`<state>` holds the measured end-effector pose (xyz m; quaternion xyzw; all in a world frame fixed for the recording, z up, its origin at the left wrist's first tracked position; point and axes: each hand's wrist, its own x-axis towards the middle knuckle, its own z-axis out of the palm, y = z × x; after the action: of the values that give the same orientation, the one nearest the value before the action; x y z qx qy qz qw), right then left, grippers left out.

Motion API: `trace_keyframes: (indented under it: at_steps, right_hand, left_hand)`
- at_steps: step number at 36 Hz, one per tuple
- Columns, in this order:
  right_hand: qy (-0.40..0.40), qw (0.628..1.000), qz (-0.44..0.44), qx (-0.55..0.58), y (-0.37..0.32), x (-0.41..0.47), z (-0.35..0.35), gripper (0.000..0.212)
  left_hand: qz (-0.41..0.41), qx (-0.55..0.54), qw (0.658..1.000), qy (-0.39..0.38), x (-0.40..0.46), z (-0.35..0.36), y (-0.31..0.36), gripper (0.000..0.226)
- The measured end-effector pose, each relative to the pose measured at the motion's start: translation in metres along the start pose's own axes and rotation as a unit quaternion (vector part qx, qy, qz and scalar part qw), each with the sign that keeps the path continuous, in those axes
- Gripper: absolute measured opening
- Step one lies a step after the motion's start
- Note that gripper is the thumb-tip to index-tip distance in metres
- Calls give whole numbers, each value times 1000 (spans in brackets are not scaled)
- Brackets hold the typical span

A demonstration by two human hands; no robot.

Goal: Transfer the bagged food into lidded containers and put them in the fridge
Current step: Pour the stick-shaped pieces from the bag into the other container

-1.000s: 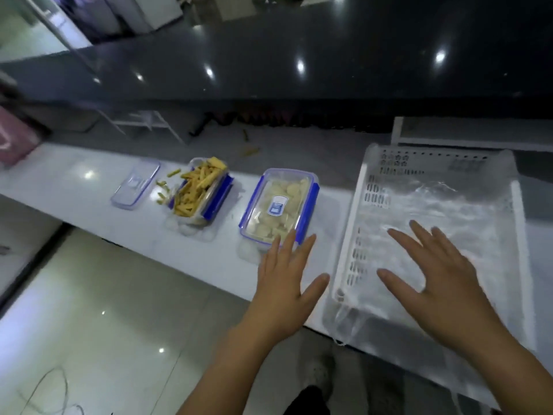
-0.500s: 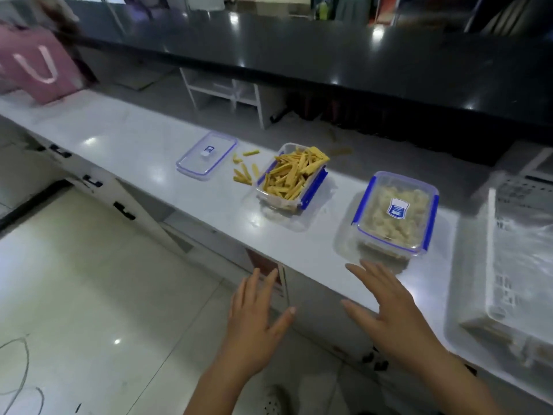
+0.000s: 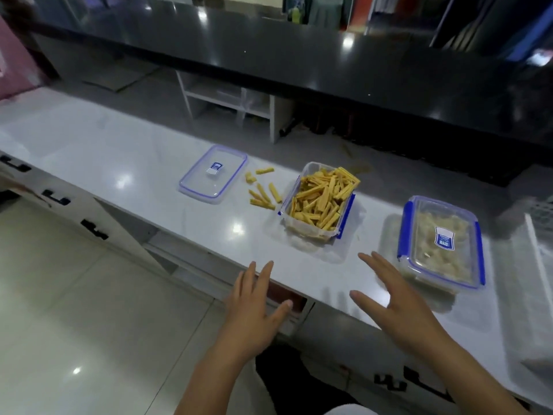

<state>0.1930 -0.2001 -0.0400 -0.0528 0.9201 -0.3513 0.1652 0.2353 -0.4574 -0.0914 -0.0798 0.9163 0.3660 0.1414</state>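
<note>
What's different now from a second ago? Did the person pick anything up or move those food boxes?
Nothing was picked up. A second ago the right hand lay spread in the white tray at the right; it has left it and now hovers beside the lidded container. The left hand hangs open at the counter edge. The view swung left. The open container of yellow sticks, the spilled sticks and the loose lid stayed put.

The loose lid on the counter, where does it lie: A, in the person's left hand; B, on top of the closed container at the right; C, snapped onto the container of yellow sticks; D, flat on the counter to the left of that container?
D: the loose lid lies flat on the white counter, left of the open container of yellow sticks, with spilled sticks between them; both hands are empty.
</note>
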Motion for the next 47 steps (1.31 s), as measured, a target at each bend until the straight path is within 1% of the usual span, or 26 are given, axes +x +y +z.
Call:
trace_keyframes:
  at_steps: [5,8,10,13,16,20,23,26,30,33,35,38,42,44,47]
  right_hand:
    - [50,998,14,21,-7,83,-1,81]
    - [95,995,29,-5,-7,138,-10,81]
    - [114,992,42,-27,-4,172,-16,84]
    - [124,990,59,-39,-1,215,-20,93]
    - [117,990,53,-56,2,248,-15,91]
    - [102,991,41,-71,-5,272,-2,86]
    - [122,990,31,-66,-14,274,7,83]
    - [136,988,-5,-69,-24,270,16,77]
    - [114,989,-18,-88,-33,260,27,74]
    - [127,990,-23,-60,-36,256,31,71]
    - [141,988,-22,-50,-38,255,33,70]
    - [172,983,-11,-61,-39,254,39,70]
    - [194,979,8,-61,-42,256,45,71]
    - [197,978,11,-63,-43,256,47,69]
    - [199,978,11,-62,-43,256,49,69]
  left_hand:
    - [-8,13,1000,-22,49,-29,-14,81]
    - [-11,33,998,-43,80,-50,-22,82]
    - [-10,73,996,-57,103,-63,-26,83]
    - [-11,134,989,-60,139,-81,-31,89]
    - [-10,142,988,-59,175,-94,-33,95]
    - [-7,139,989,-58,212,-102,-34,106]
    - [-6,127,991,-51,235,-106,-34,114]
    - [10,117,992,-46,260,-109,-36,120]
    - [34,171,982,-68,289,-113,-34,123]
    - [61,175,977,-104,302,-113,-30,116]
    - [105,197,967,-119,308,-113,-27,105]
    - [163,256,940,-154,311,-112,-19,88]
    - [205,316,909,-181,312,-114,0,71]
    - [216,319,904,-186,311,-116,7,62]
    - [214,295,913,-184,310,-119,10,51]
